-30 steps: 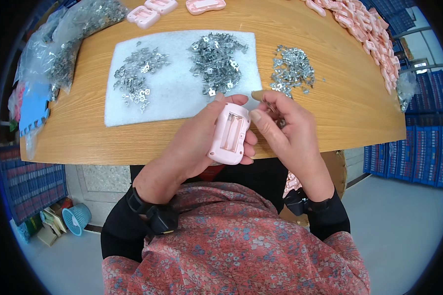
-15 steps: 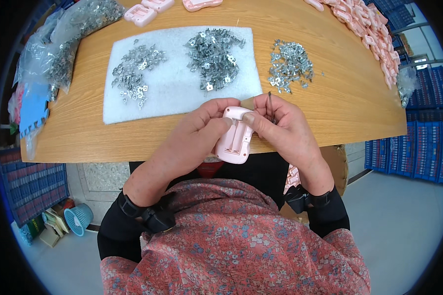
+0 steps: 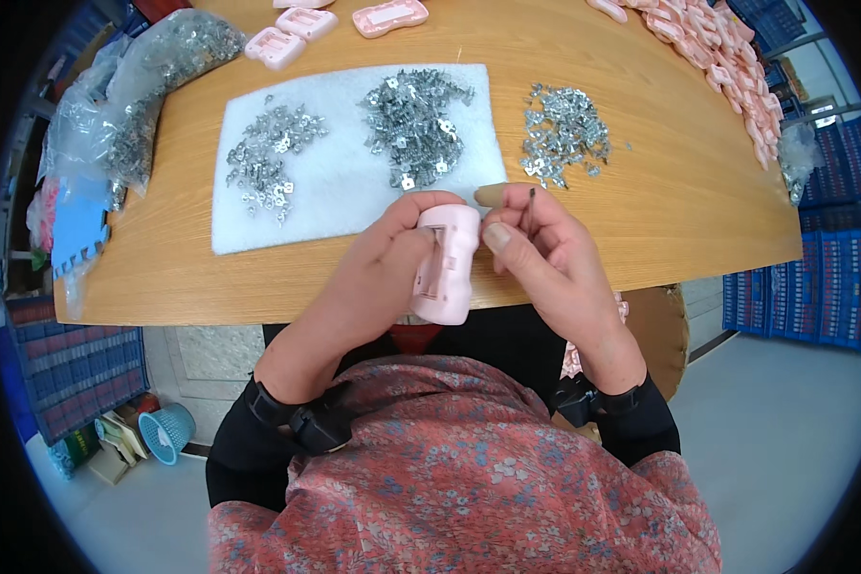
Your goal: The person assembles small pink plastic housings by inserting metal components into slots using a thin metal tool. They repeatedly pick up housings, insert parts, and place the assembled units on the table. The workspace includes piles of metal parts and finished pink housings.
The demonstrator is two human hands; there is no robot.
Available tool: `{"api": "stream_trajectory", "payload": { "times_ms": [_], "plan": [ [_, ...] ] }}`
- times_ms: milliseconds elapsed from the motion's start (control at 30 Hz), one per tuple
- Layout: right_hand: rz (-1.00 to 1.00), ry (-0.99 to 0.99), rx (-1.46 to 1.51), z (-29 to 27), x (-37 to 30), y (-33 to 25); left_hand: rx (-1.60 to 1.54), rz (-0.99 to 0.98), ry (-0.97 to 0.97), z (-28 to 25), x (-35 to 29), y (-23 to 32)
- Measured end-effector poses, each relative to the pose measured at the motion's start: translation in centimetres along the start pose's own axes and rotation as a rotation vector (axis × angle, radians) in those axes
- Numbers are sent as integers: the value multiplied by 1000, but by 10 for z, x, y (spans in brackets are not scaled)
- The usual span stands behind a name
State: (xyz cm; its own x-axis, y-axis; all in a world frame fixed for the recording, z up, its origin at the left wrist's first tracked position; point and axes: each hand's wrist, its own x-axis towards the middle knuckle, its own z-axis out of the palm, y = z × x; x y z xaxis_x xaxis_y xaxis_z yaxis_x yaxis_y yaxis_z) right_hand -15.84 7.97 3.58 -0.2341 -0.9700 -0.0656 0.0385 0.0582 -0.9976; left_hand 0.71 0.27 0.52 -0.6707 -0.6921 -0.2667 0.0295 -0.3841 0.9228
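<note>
My left hand (image 3: 378, 268) grips a pink plastic casing (image 3: 444, 265), held upright over the near edge of the wooden table (image 3: 660, 191). The casing's open side with a slotted cavity faces up. My right hand (image 3: 545, 258) pinches a small thin metal piece (image 3: 531, 203) between thumb and forefinger, just right of the casing's top. On a white foam sheet (image 3: 344, 206) beyond my hands lie two heaps of small metal clips (image 3: 416, 124). A third heap of metal clips (image 3: 564, 134) rests on the bare wood to the right.
Clear bags of metal parts (image 3: 143, 86) lie at the table's left end beside a blue foam piece (image 3: 77, 249). More pink casings (image 3: 335, 19) sit at the far edge, and a row of pink casings (image 3: 727, 67) runs along the right side. Blue crates (image 3: 832, 287) stand on the floor at right.
Both hands and the casing have stayed near the table's front edge. My right hand has lifted the small metal piece up beside the casing's top.
</note>
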Motion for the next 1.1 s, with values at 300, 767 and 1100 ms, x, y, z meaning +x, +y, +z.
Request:
{"api": "stream_trajectory", "payload": {
  "times_ms": [300,767,1100],
  "plan": [
    [-56,-114,-347,-1,-2,6,-712,-263,-124,-20,-7,6],
    [-43,32,-193,3,9,13,-290,-128,171,-7,-4,14],
    [-331,-28,-814,-6,3,15,136,66,125,-13,-1,1]
  ]
}}
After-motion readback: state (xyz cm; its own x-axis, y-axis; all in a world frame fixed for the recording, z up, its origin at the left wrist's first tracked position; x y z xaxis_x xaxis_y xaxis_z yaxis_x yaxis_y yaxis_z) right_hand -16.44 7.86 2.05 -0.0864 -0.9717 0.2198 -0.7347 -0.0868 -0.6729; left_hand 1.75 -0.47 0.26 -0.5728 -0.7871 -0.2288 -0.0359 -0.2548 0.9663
